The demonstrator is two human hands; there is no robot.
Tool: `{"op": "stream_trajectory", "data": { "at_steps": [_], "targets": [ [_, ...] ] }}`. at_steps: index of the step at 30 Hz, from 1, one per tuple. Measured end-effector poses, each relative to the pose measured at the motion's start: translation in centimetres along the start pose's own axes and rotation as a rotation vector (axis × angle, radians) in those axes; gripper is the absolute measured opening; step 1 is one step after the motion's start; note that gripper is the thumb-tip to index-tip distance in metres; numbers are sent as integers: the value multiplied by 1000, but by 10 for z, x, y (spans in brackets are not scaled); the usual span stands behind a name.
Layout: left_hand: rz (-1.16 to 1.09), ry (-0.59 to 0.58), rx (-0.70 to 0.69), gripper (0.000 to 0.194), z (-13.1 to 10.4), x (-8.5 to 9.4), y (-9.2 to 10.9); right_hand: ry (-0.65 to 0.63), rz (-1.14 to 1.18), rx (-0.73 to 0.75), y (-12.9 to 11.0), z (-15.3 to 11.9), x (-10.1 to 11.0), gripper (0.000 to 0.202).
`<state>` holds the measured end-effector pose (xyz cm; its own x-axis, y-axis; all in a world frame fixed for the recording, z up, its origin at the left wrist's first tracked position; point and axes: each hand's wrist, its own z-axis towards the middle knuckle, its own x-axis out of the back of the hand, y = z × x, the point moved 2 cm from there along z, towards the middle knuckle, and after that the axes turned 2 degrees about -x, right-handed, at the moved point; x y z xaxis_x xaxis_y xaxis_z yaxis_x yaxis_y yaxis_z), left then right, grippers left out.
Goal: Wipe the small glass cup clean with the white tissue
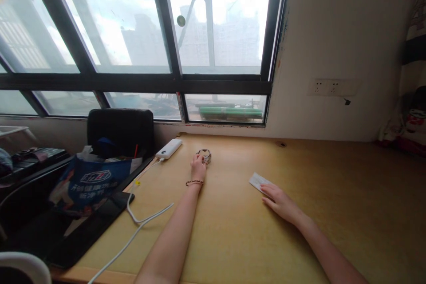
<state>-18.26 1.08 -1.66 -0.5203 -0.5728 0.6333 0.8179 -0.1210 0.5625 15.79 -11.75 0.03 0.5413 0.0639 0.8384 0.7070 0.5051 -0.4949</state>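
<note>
Both things are apparently lying unlifted right of the power bank [169,148], left hand [199,171] touching the dish [208,155], grip unclear, right hand [281,202] resting open on the packet [257,180].

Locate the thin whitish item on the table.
In the head view, the whitish item lies right of centre on the table, the right hand touching its near end.

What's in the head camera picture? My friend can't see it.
A person's left hand touches a shiny round object on a yellowish table, while the right hand rests on a flat, pale item. A white device and cable lie left; a window is behind.
</note>
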Motion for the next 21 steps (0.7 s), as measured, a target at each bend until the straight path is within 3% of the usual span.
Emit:
{"op": "stream_trajectory", "data": {
  "at_steps": [6,10,14,19,21],
  "targets": [
    [116,-16,-19,21,-1,2,3,-8,17,-8,0,1,0,35],
    [172,43,-101,34,-6,10,20,-5,22,-13,-2,0,1,35],
    [147,-2,-324,37,-25,16,67,-8,34,-19,-5,-1,4,35],
    [-47,-390,-754,32,-93,-5,154,-8,95,27,-14,0,9,31],
    [-94,-518,-849,37,-124,-17,177,0,141,65,-19,1,11,27]
  ]
}}
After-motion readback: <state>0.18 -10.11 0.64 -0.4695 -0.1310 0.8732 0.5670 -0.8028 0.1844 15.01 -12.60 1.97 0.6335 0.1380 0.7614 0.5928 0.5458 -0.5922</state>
